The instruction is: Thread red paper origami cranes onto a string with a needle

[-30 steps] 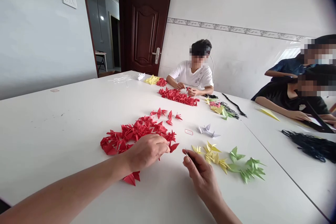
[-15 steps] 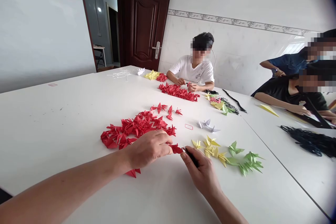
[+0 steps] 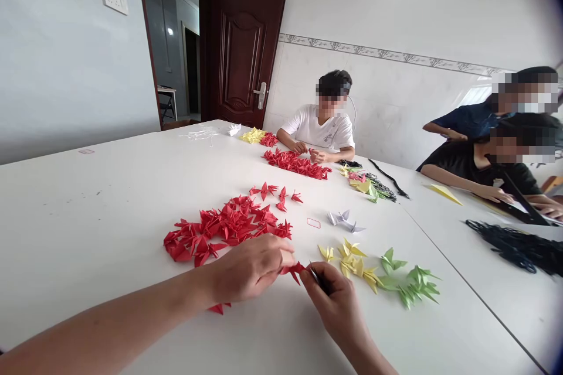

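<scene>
My left hand (image 3: pixel 253 266) is closed on one end of a small red folded-paper crane (image 3: pixel 294 271), just above the table. My right hand (image 3: pixel 332 299) is closed around a slim black tool (image 3: pixel 322 280) with a thin tip; its exact kind is hidden by the fingers. The right thumb and fingertip touch the crane's other end. Behind my left hand lies a heap of red paper cranes (image 3: pixel 233 220). Another red crane (image 3: pixel 220 308) shows partly beneath my left wrist. Yellow cranes (image 3: pixel 352 261) and green cranes (image 3: pixel 417 284) lie right of my right hand.
White cranes (image 3: pixel 345 221) lie farther back on the white table (image 3: pixel 145 246). Across it, a person in a white shirt (image 3: pixel 325 129) works behind a red crane pile (image 3: pixel 297 164). Two people sit at the right, near black cords (image 3: pixel 519 246) and yellow paper (image 3: pixel 444 193).
The camera view has tilted up a little, so the table sits lower. My fingers have shifted on the red crane, and the right thumb now pinches nearer its end.
</scene>
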The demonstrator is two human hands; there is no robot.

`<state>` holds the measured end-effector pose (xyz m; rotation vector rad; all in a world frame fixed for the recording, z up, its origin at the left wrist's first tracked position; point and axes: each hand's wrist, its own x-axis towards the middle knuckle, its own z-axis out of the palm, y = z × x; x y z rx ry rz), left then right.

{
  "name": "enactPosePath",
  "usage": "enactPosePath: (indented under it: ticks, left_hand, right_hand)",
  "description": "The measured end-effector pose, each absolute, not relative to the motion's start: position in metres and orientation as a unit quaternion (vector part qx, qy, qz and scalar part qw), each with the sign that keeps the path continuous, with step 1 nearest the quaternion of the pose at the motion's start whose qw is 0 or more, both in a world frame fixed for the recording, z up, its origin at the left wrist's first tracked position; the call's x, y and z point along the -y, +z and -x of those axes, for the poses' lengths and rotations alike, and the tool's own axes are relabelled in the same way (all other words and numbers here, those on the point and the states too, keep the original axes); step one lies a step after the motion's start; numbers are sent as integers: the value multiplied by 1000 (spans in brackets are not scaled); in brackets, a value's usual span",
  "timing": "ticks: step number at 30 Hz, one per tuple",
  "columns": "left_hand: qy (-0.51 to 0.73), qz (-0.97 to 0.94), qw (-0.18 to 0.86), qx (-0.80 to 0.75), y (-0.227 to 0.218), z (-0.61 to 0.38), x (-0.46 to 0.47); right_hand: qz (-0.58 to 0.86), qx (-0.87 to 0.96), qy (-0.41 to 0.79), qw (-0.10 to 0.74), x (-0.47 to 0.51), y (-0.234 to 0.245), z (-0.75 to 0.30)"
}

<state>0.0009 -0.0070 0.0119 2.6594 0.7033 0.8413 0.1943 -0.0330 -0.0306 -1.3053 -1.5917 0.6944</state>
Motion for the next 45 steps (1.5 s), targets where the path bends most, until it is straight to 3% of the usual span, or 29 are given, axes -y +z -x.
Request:
enactPosePath:
  ticks: [6,10,21,31,45]
  left_hand:
    - [301,-789,409,-347,10,-10,12]
    - [300,-752,497,-313,8,-13,8]
    - [366,-684,550,-309,4,-11,-2]
    - [356,-700,518,-339,5,-10,-2]
    - [350,-715,514,-320,11,-13,3]
  right_hand:
    - [505,652,342,450,33,-31,-198]
    - [496,653,353,451,31,-33,-197]
    - [480,621,363,503,40,-24,-192]
    - [469,673,405,404,35,-23,-197]
    - [482,706,327,403,36,-28,-196]
